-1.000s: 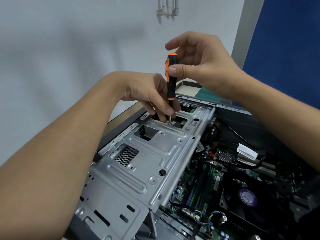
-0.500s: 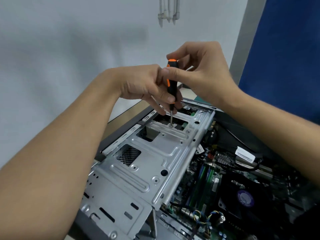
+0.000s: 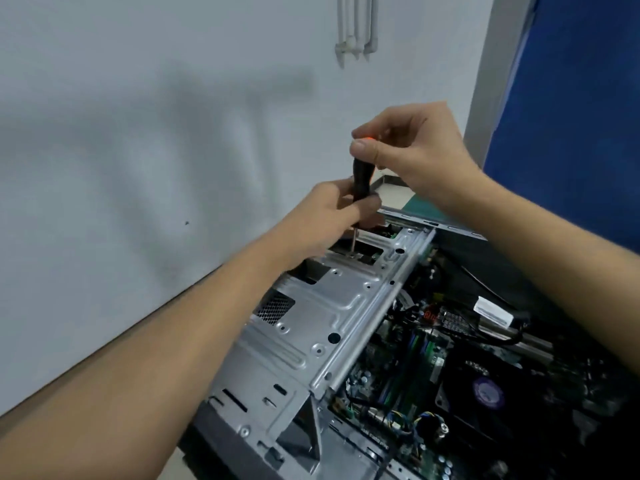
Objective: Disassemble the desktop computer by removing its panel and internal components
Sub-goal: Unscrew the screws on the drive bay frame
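The open desktop computer case [image 3: 460,237] lies on its side with its panel off. A silver metal drive cage [image 3: 322,317] covers its left half. A black screwdriver [image 3: 362,174] with an orange cap stands upright, its tip on a screw [image 3: 352,255] at the cage's far end. My right hand [image 3: 412,147] pinches the top of the handle. My left hand [image 3: 332,213] grips the lower handle and shaft. The motherboard [image 3: 415,372] with memory sticks and a black CPU fan [image 3: 488,393] shows to the right of the cage.
A grey wall runs close along the case's left side. Black cables with a white label [image 3: 493,311] cross the case interior. A blue board [image 3: 571,116] stands behind at the right. White pipes [image 3: 355,29] hang on the wall above.
My left hand has closed up around the lower handle, where its fingers earlier reached down by the screw. My right thumb now covers the orange cap. The view has shifted.
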